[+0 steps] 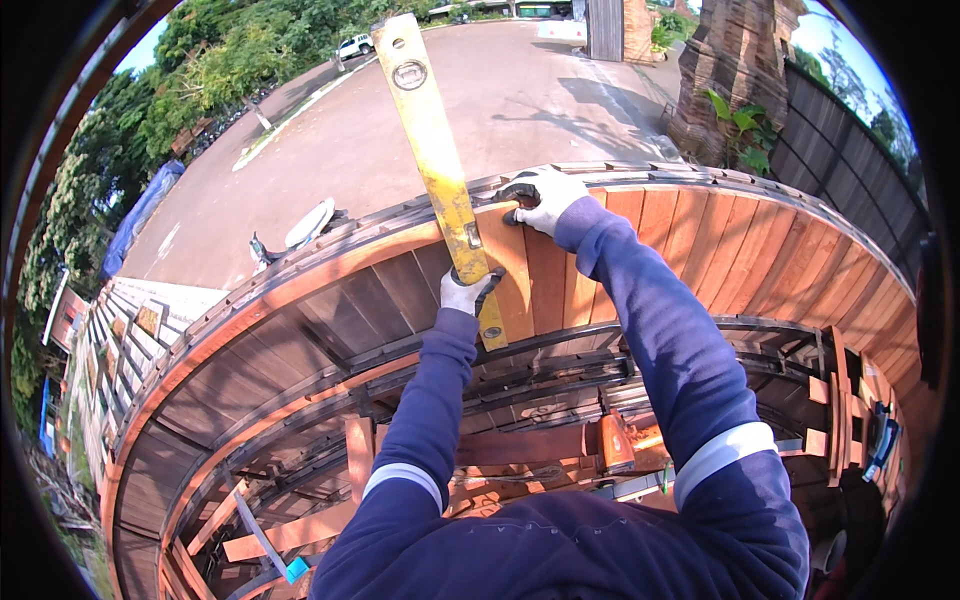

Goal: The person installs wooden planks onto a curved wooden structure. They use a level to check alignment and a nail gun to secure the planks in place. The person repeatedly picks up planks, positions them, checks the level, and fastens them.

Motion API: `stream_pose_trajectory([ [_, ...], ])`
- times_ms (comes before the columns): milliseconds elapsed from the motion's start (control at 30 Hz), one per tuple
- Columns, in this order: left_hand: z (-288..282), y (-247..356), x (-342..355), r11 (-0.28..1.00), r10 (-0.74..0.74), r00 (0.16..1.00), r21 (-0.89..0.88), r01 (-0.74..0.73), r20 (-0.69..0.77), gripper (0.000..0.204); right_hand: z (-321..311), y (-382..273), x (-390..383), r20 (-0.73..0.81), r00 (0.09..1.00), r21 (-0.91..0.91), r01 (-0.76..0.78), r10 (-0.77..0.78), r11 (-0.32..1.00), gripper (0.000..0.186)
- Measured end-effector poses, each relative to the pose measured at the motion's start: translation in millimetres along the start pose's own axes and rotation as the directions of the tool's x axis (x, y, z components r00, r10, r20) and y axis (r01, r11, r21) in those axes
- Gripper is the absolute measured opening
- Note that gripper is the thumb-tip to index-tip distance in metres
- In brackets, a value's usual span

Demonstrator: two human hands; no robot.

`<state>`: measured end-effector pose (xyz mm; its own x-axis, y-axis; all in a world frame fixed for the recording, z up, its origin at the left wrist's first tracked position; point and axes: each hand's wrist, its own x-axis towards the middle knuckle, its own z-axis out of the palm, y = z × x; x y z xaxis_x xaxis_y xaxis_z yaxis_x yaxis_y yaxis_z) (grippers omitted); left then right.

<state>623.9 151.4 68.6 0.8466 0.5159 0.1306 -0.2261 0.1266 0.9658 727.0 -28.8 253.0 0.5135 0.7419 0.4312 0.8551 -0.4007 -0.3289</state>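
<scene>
Near the centre of the frame, the left hand [468, 294], in a white glove with dark fingertips, is clamped around the lower part of a yellow spirit level [430, 140], which leans slightly left and reaches up to the top edge of the picture. Just right of and above it, the gloved right hand [552, 200] has its fingers curled at the upper end of a pale orange plank [512, 275]; whether they pinch it tightly I cannot tell. The level lies along that plank's left side, its lower end overlapping it. Reddish boards [720, 250] line the curved wooden wall toward the right, while weathered brown boards [290, 345] fill the left. A bar with a turquoise end [262, 535] rests at lower left. Beyond the curved rim, a paved yard [560, 90] spreads across the top, with a white car [355, 46] at upper left and a thick trunk [735, 80] at upper right.
</scene>
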Motion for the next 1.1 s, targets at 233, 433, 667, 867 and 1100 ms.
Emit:
stream_pose_trajectory([
  [233, 2, 10, -6, 0.995, 0.012, 0.999, -0.102, -0.009, 0.037, 0.026, 0, 3, -3, -0.026, 0.999, -0.001, 0.045, -0.045, 0.999, 0.033],
  [433, -2, 4, -1, 1.0, 0.02, 1.0, 0.01, -0.02, 0.017, 0.029, 3, 5, 0, -0.018, 1.0, -0.027, 0.025, -0.025, 0.999, 0.035],
  [667, -3, 2, -1, 1.0, 0.016, 1.0, -0.026, -0.016, 0.025, 0.029, 1, 5, -1, 0.003, 1.0, -0.04, 0.023, -0.023, 0.999, 0.036],
  [867, -10, -7, 5, 0.999, 0.02, 1.0, 0.038, -0.02, 0.006, 0.029, 1, 0, 0, 0.015, 1.0, -0.011, 0.027, -0.027, 1.0, 0.036],
  [1100, -2, 1, 1, 0.997, -0.004, 1.0, -0.073, 0.006, 0.023, 0.033, -2, -2, -3, -0.022, 0.999, -0.044, 0.023, -0.024, 0.999, 0.033],
])
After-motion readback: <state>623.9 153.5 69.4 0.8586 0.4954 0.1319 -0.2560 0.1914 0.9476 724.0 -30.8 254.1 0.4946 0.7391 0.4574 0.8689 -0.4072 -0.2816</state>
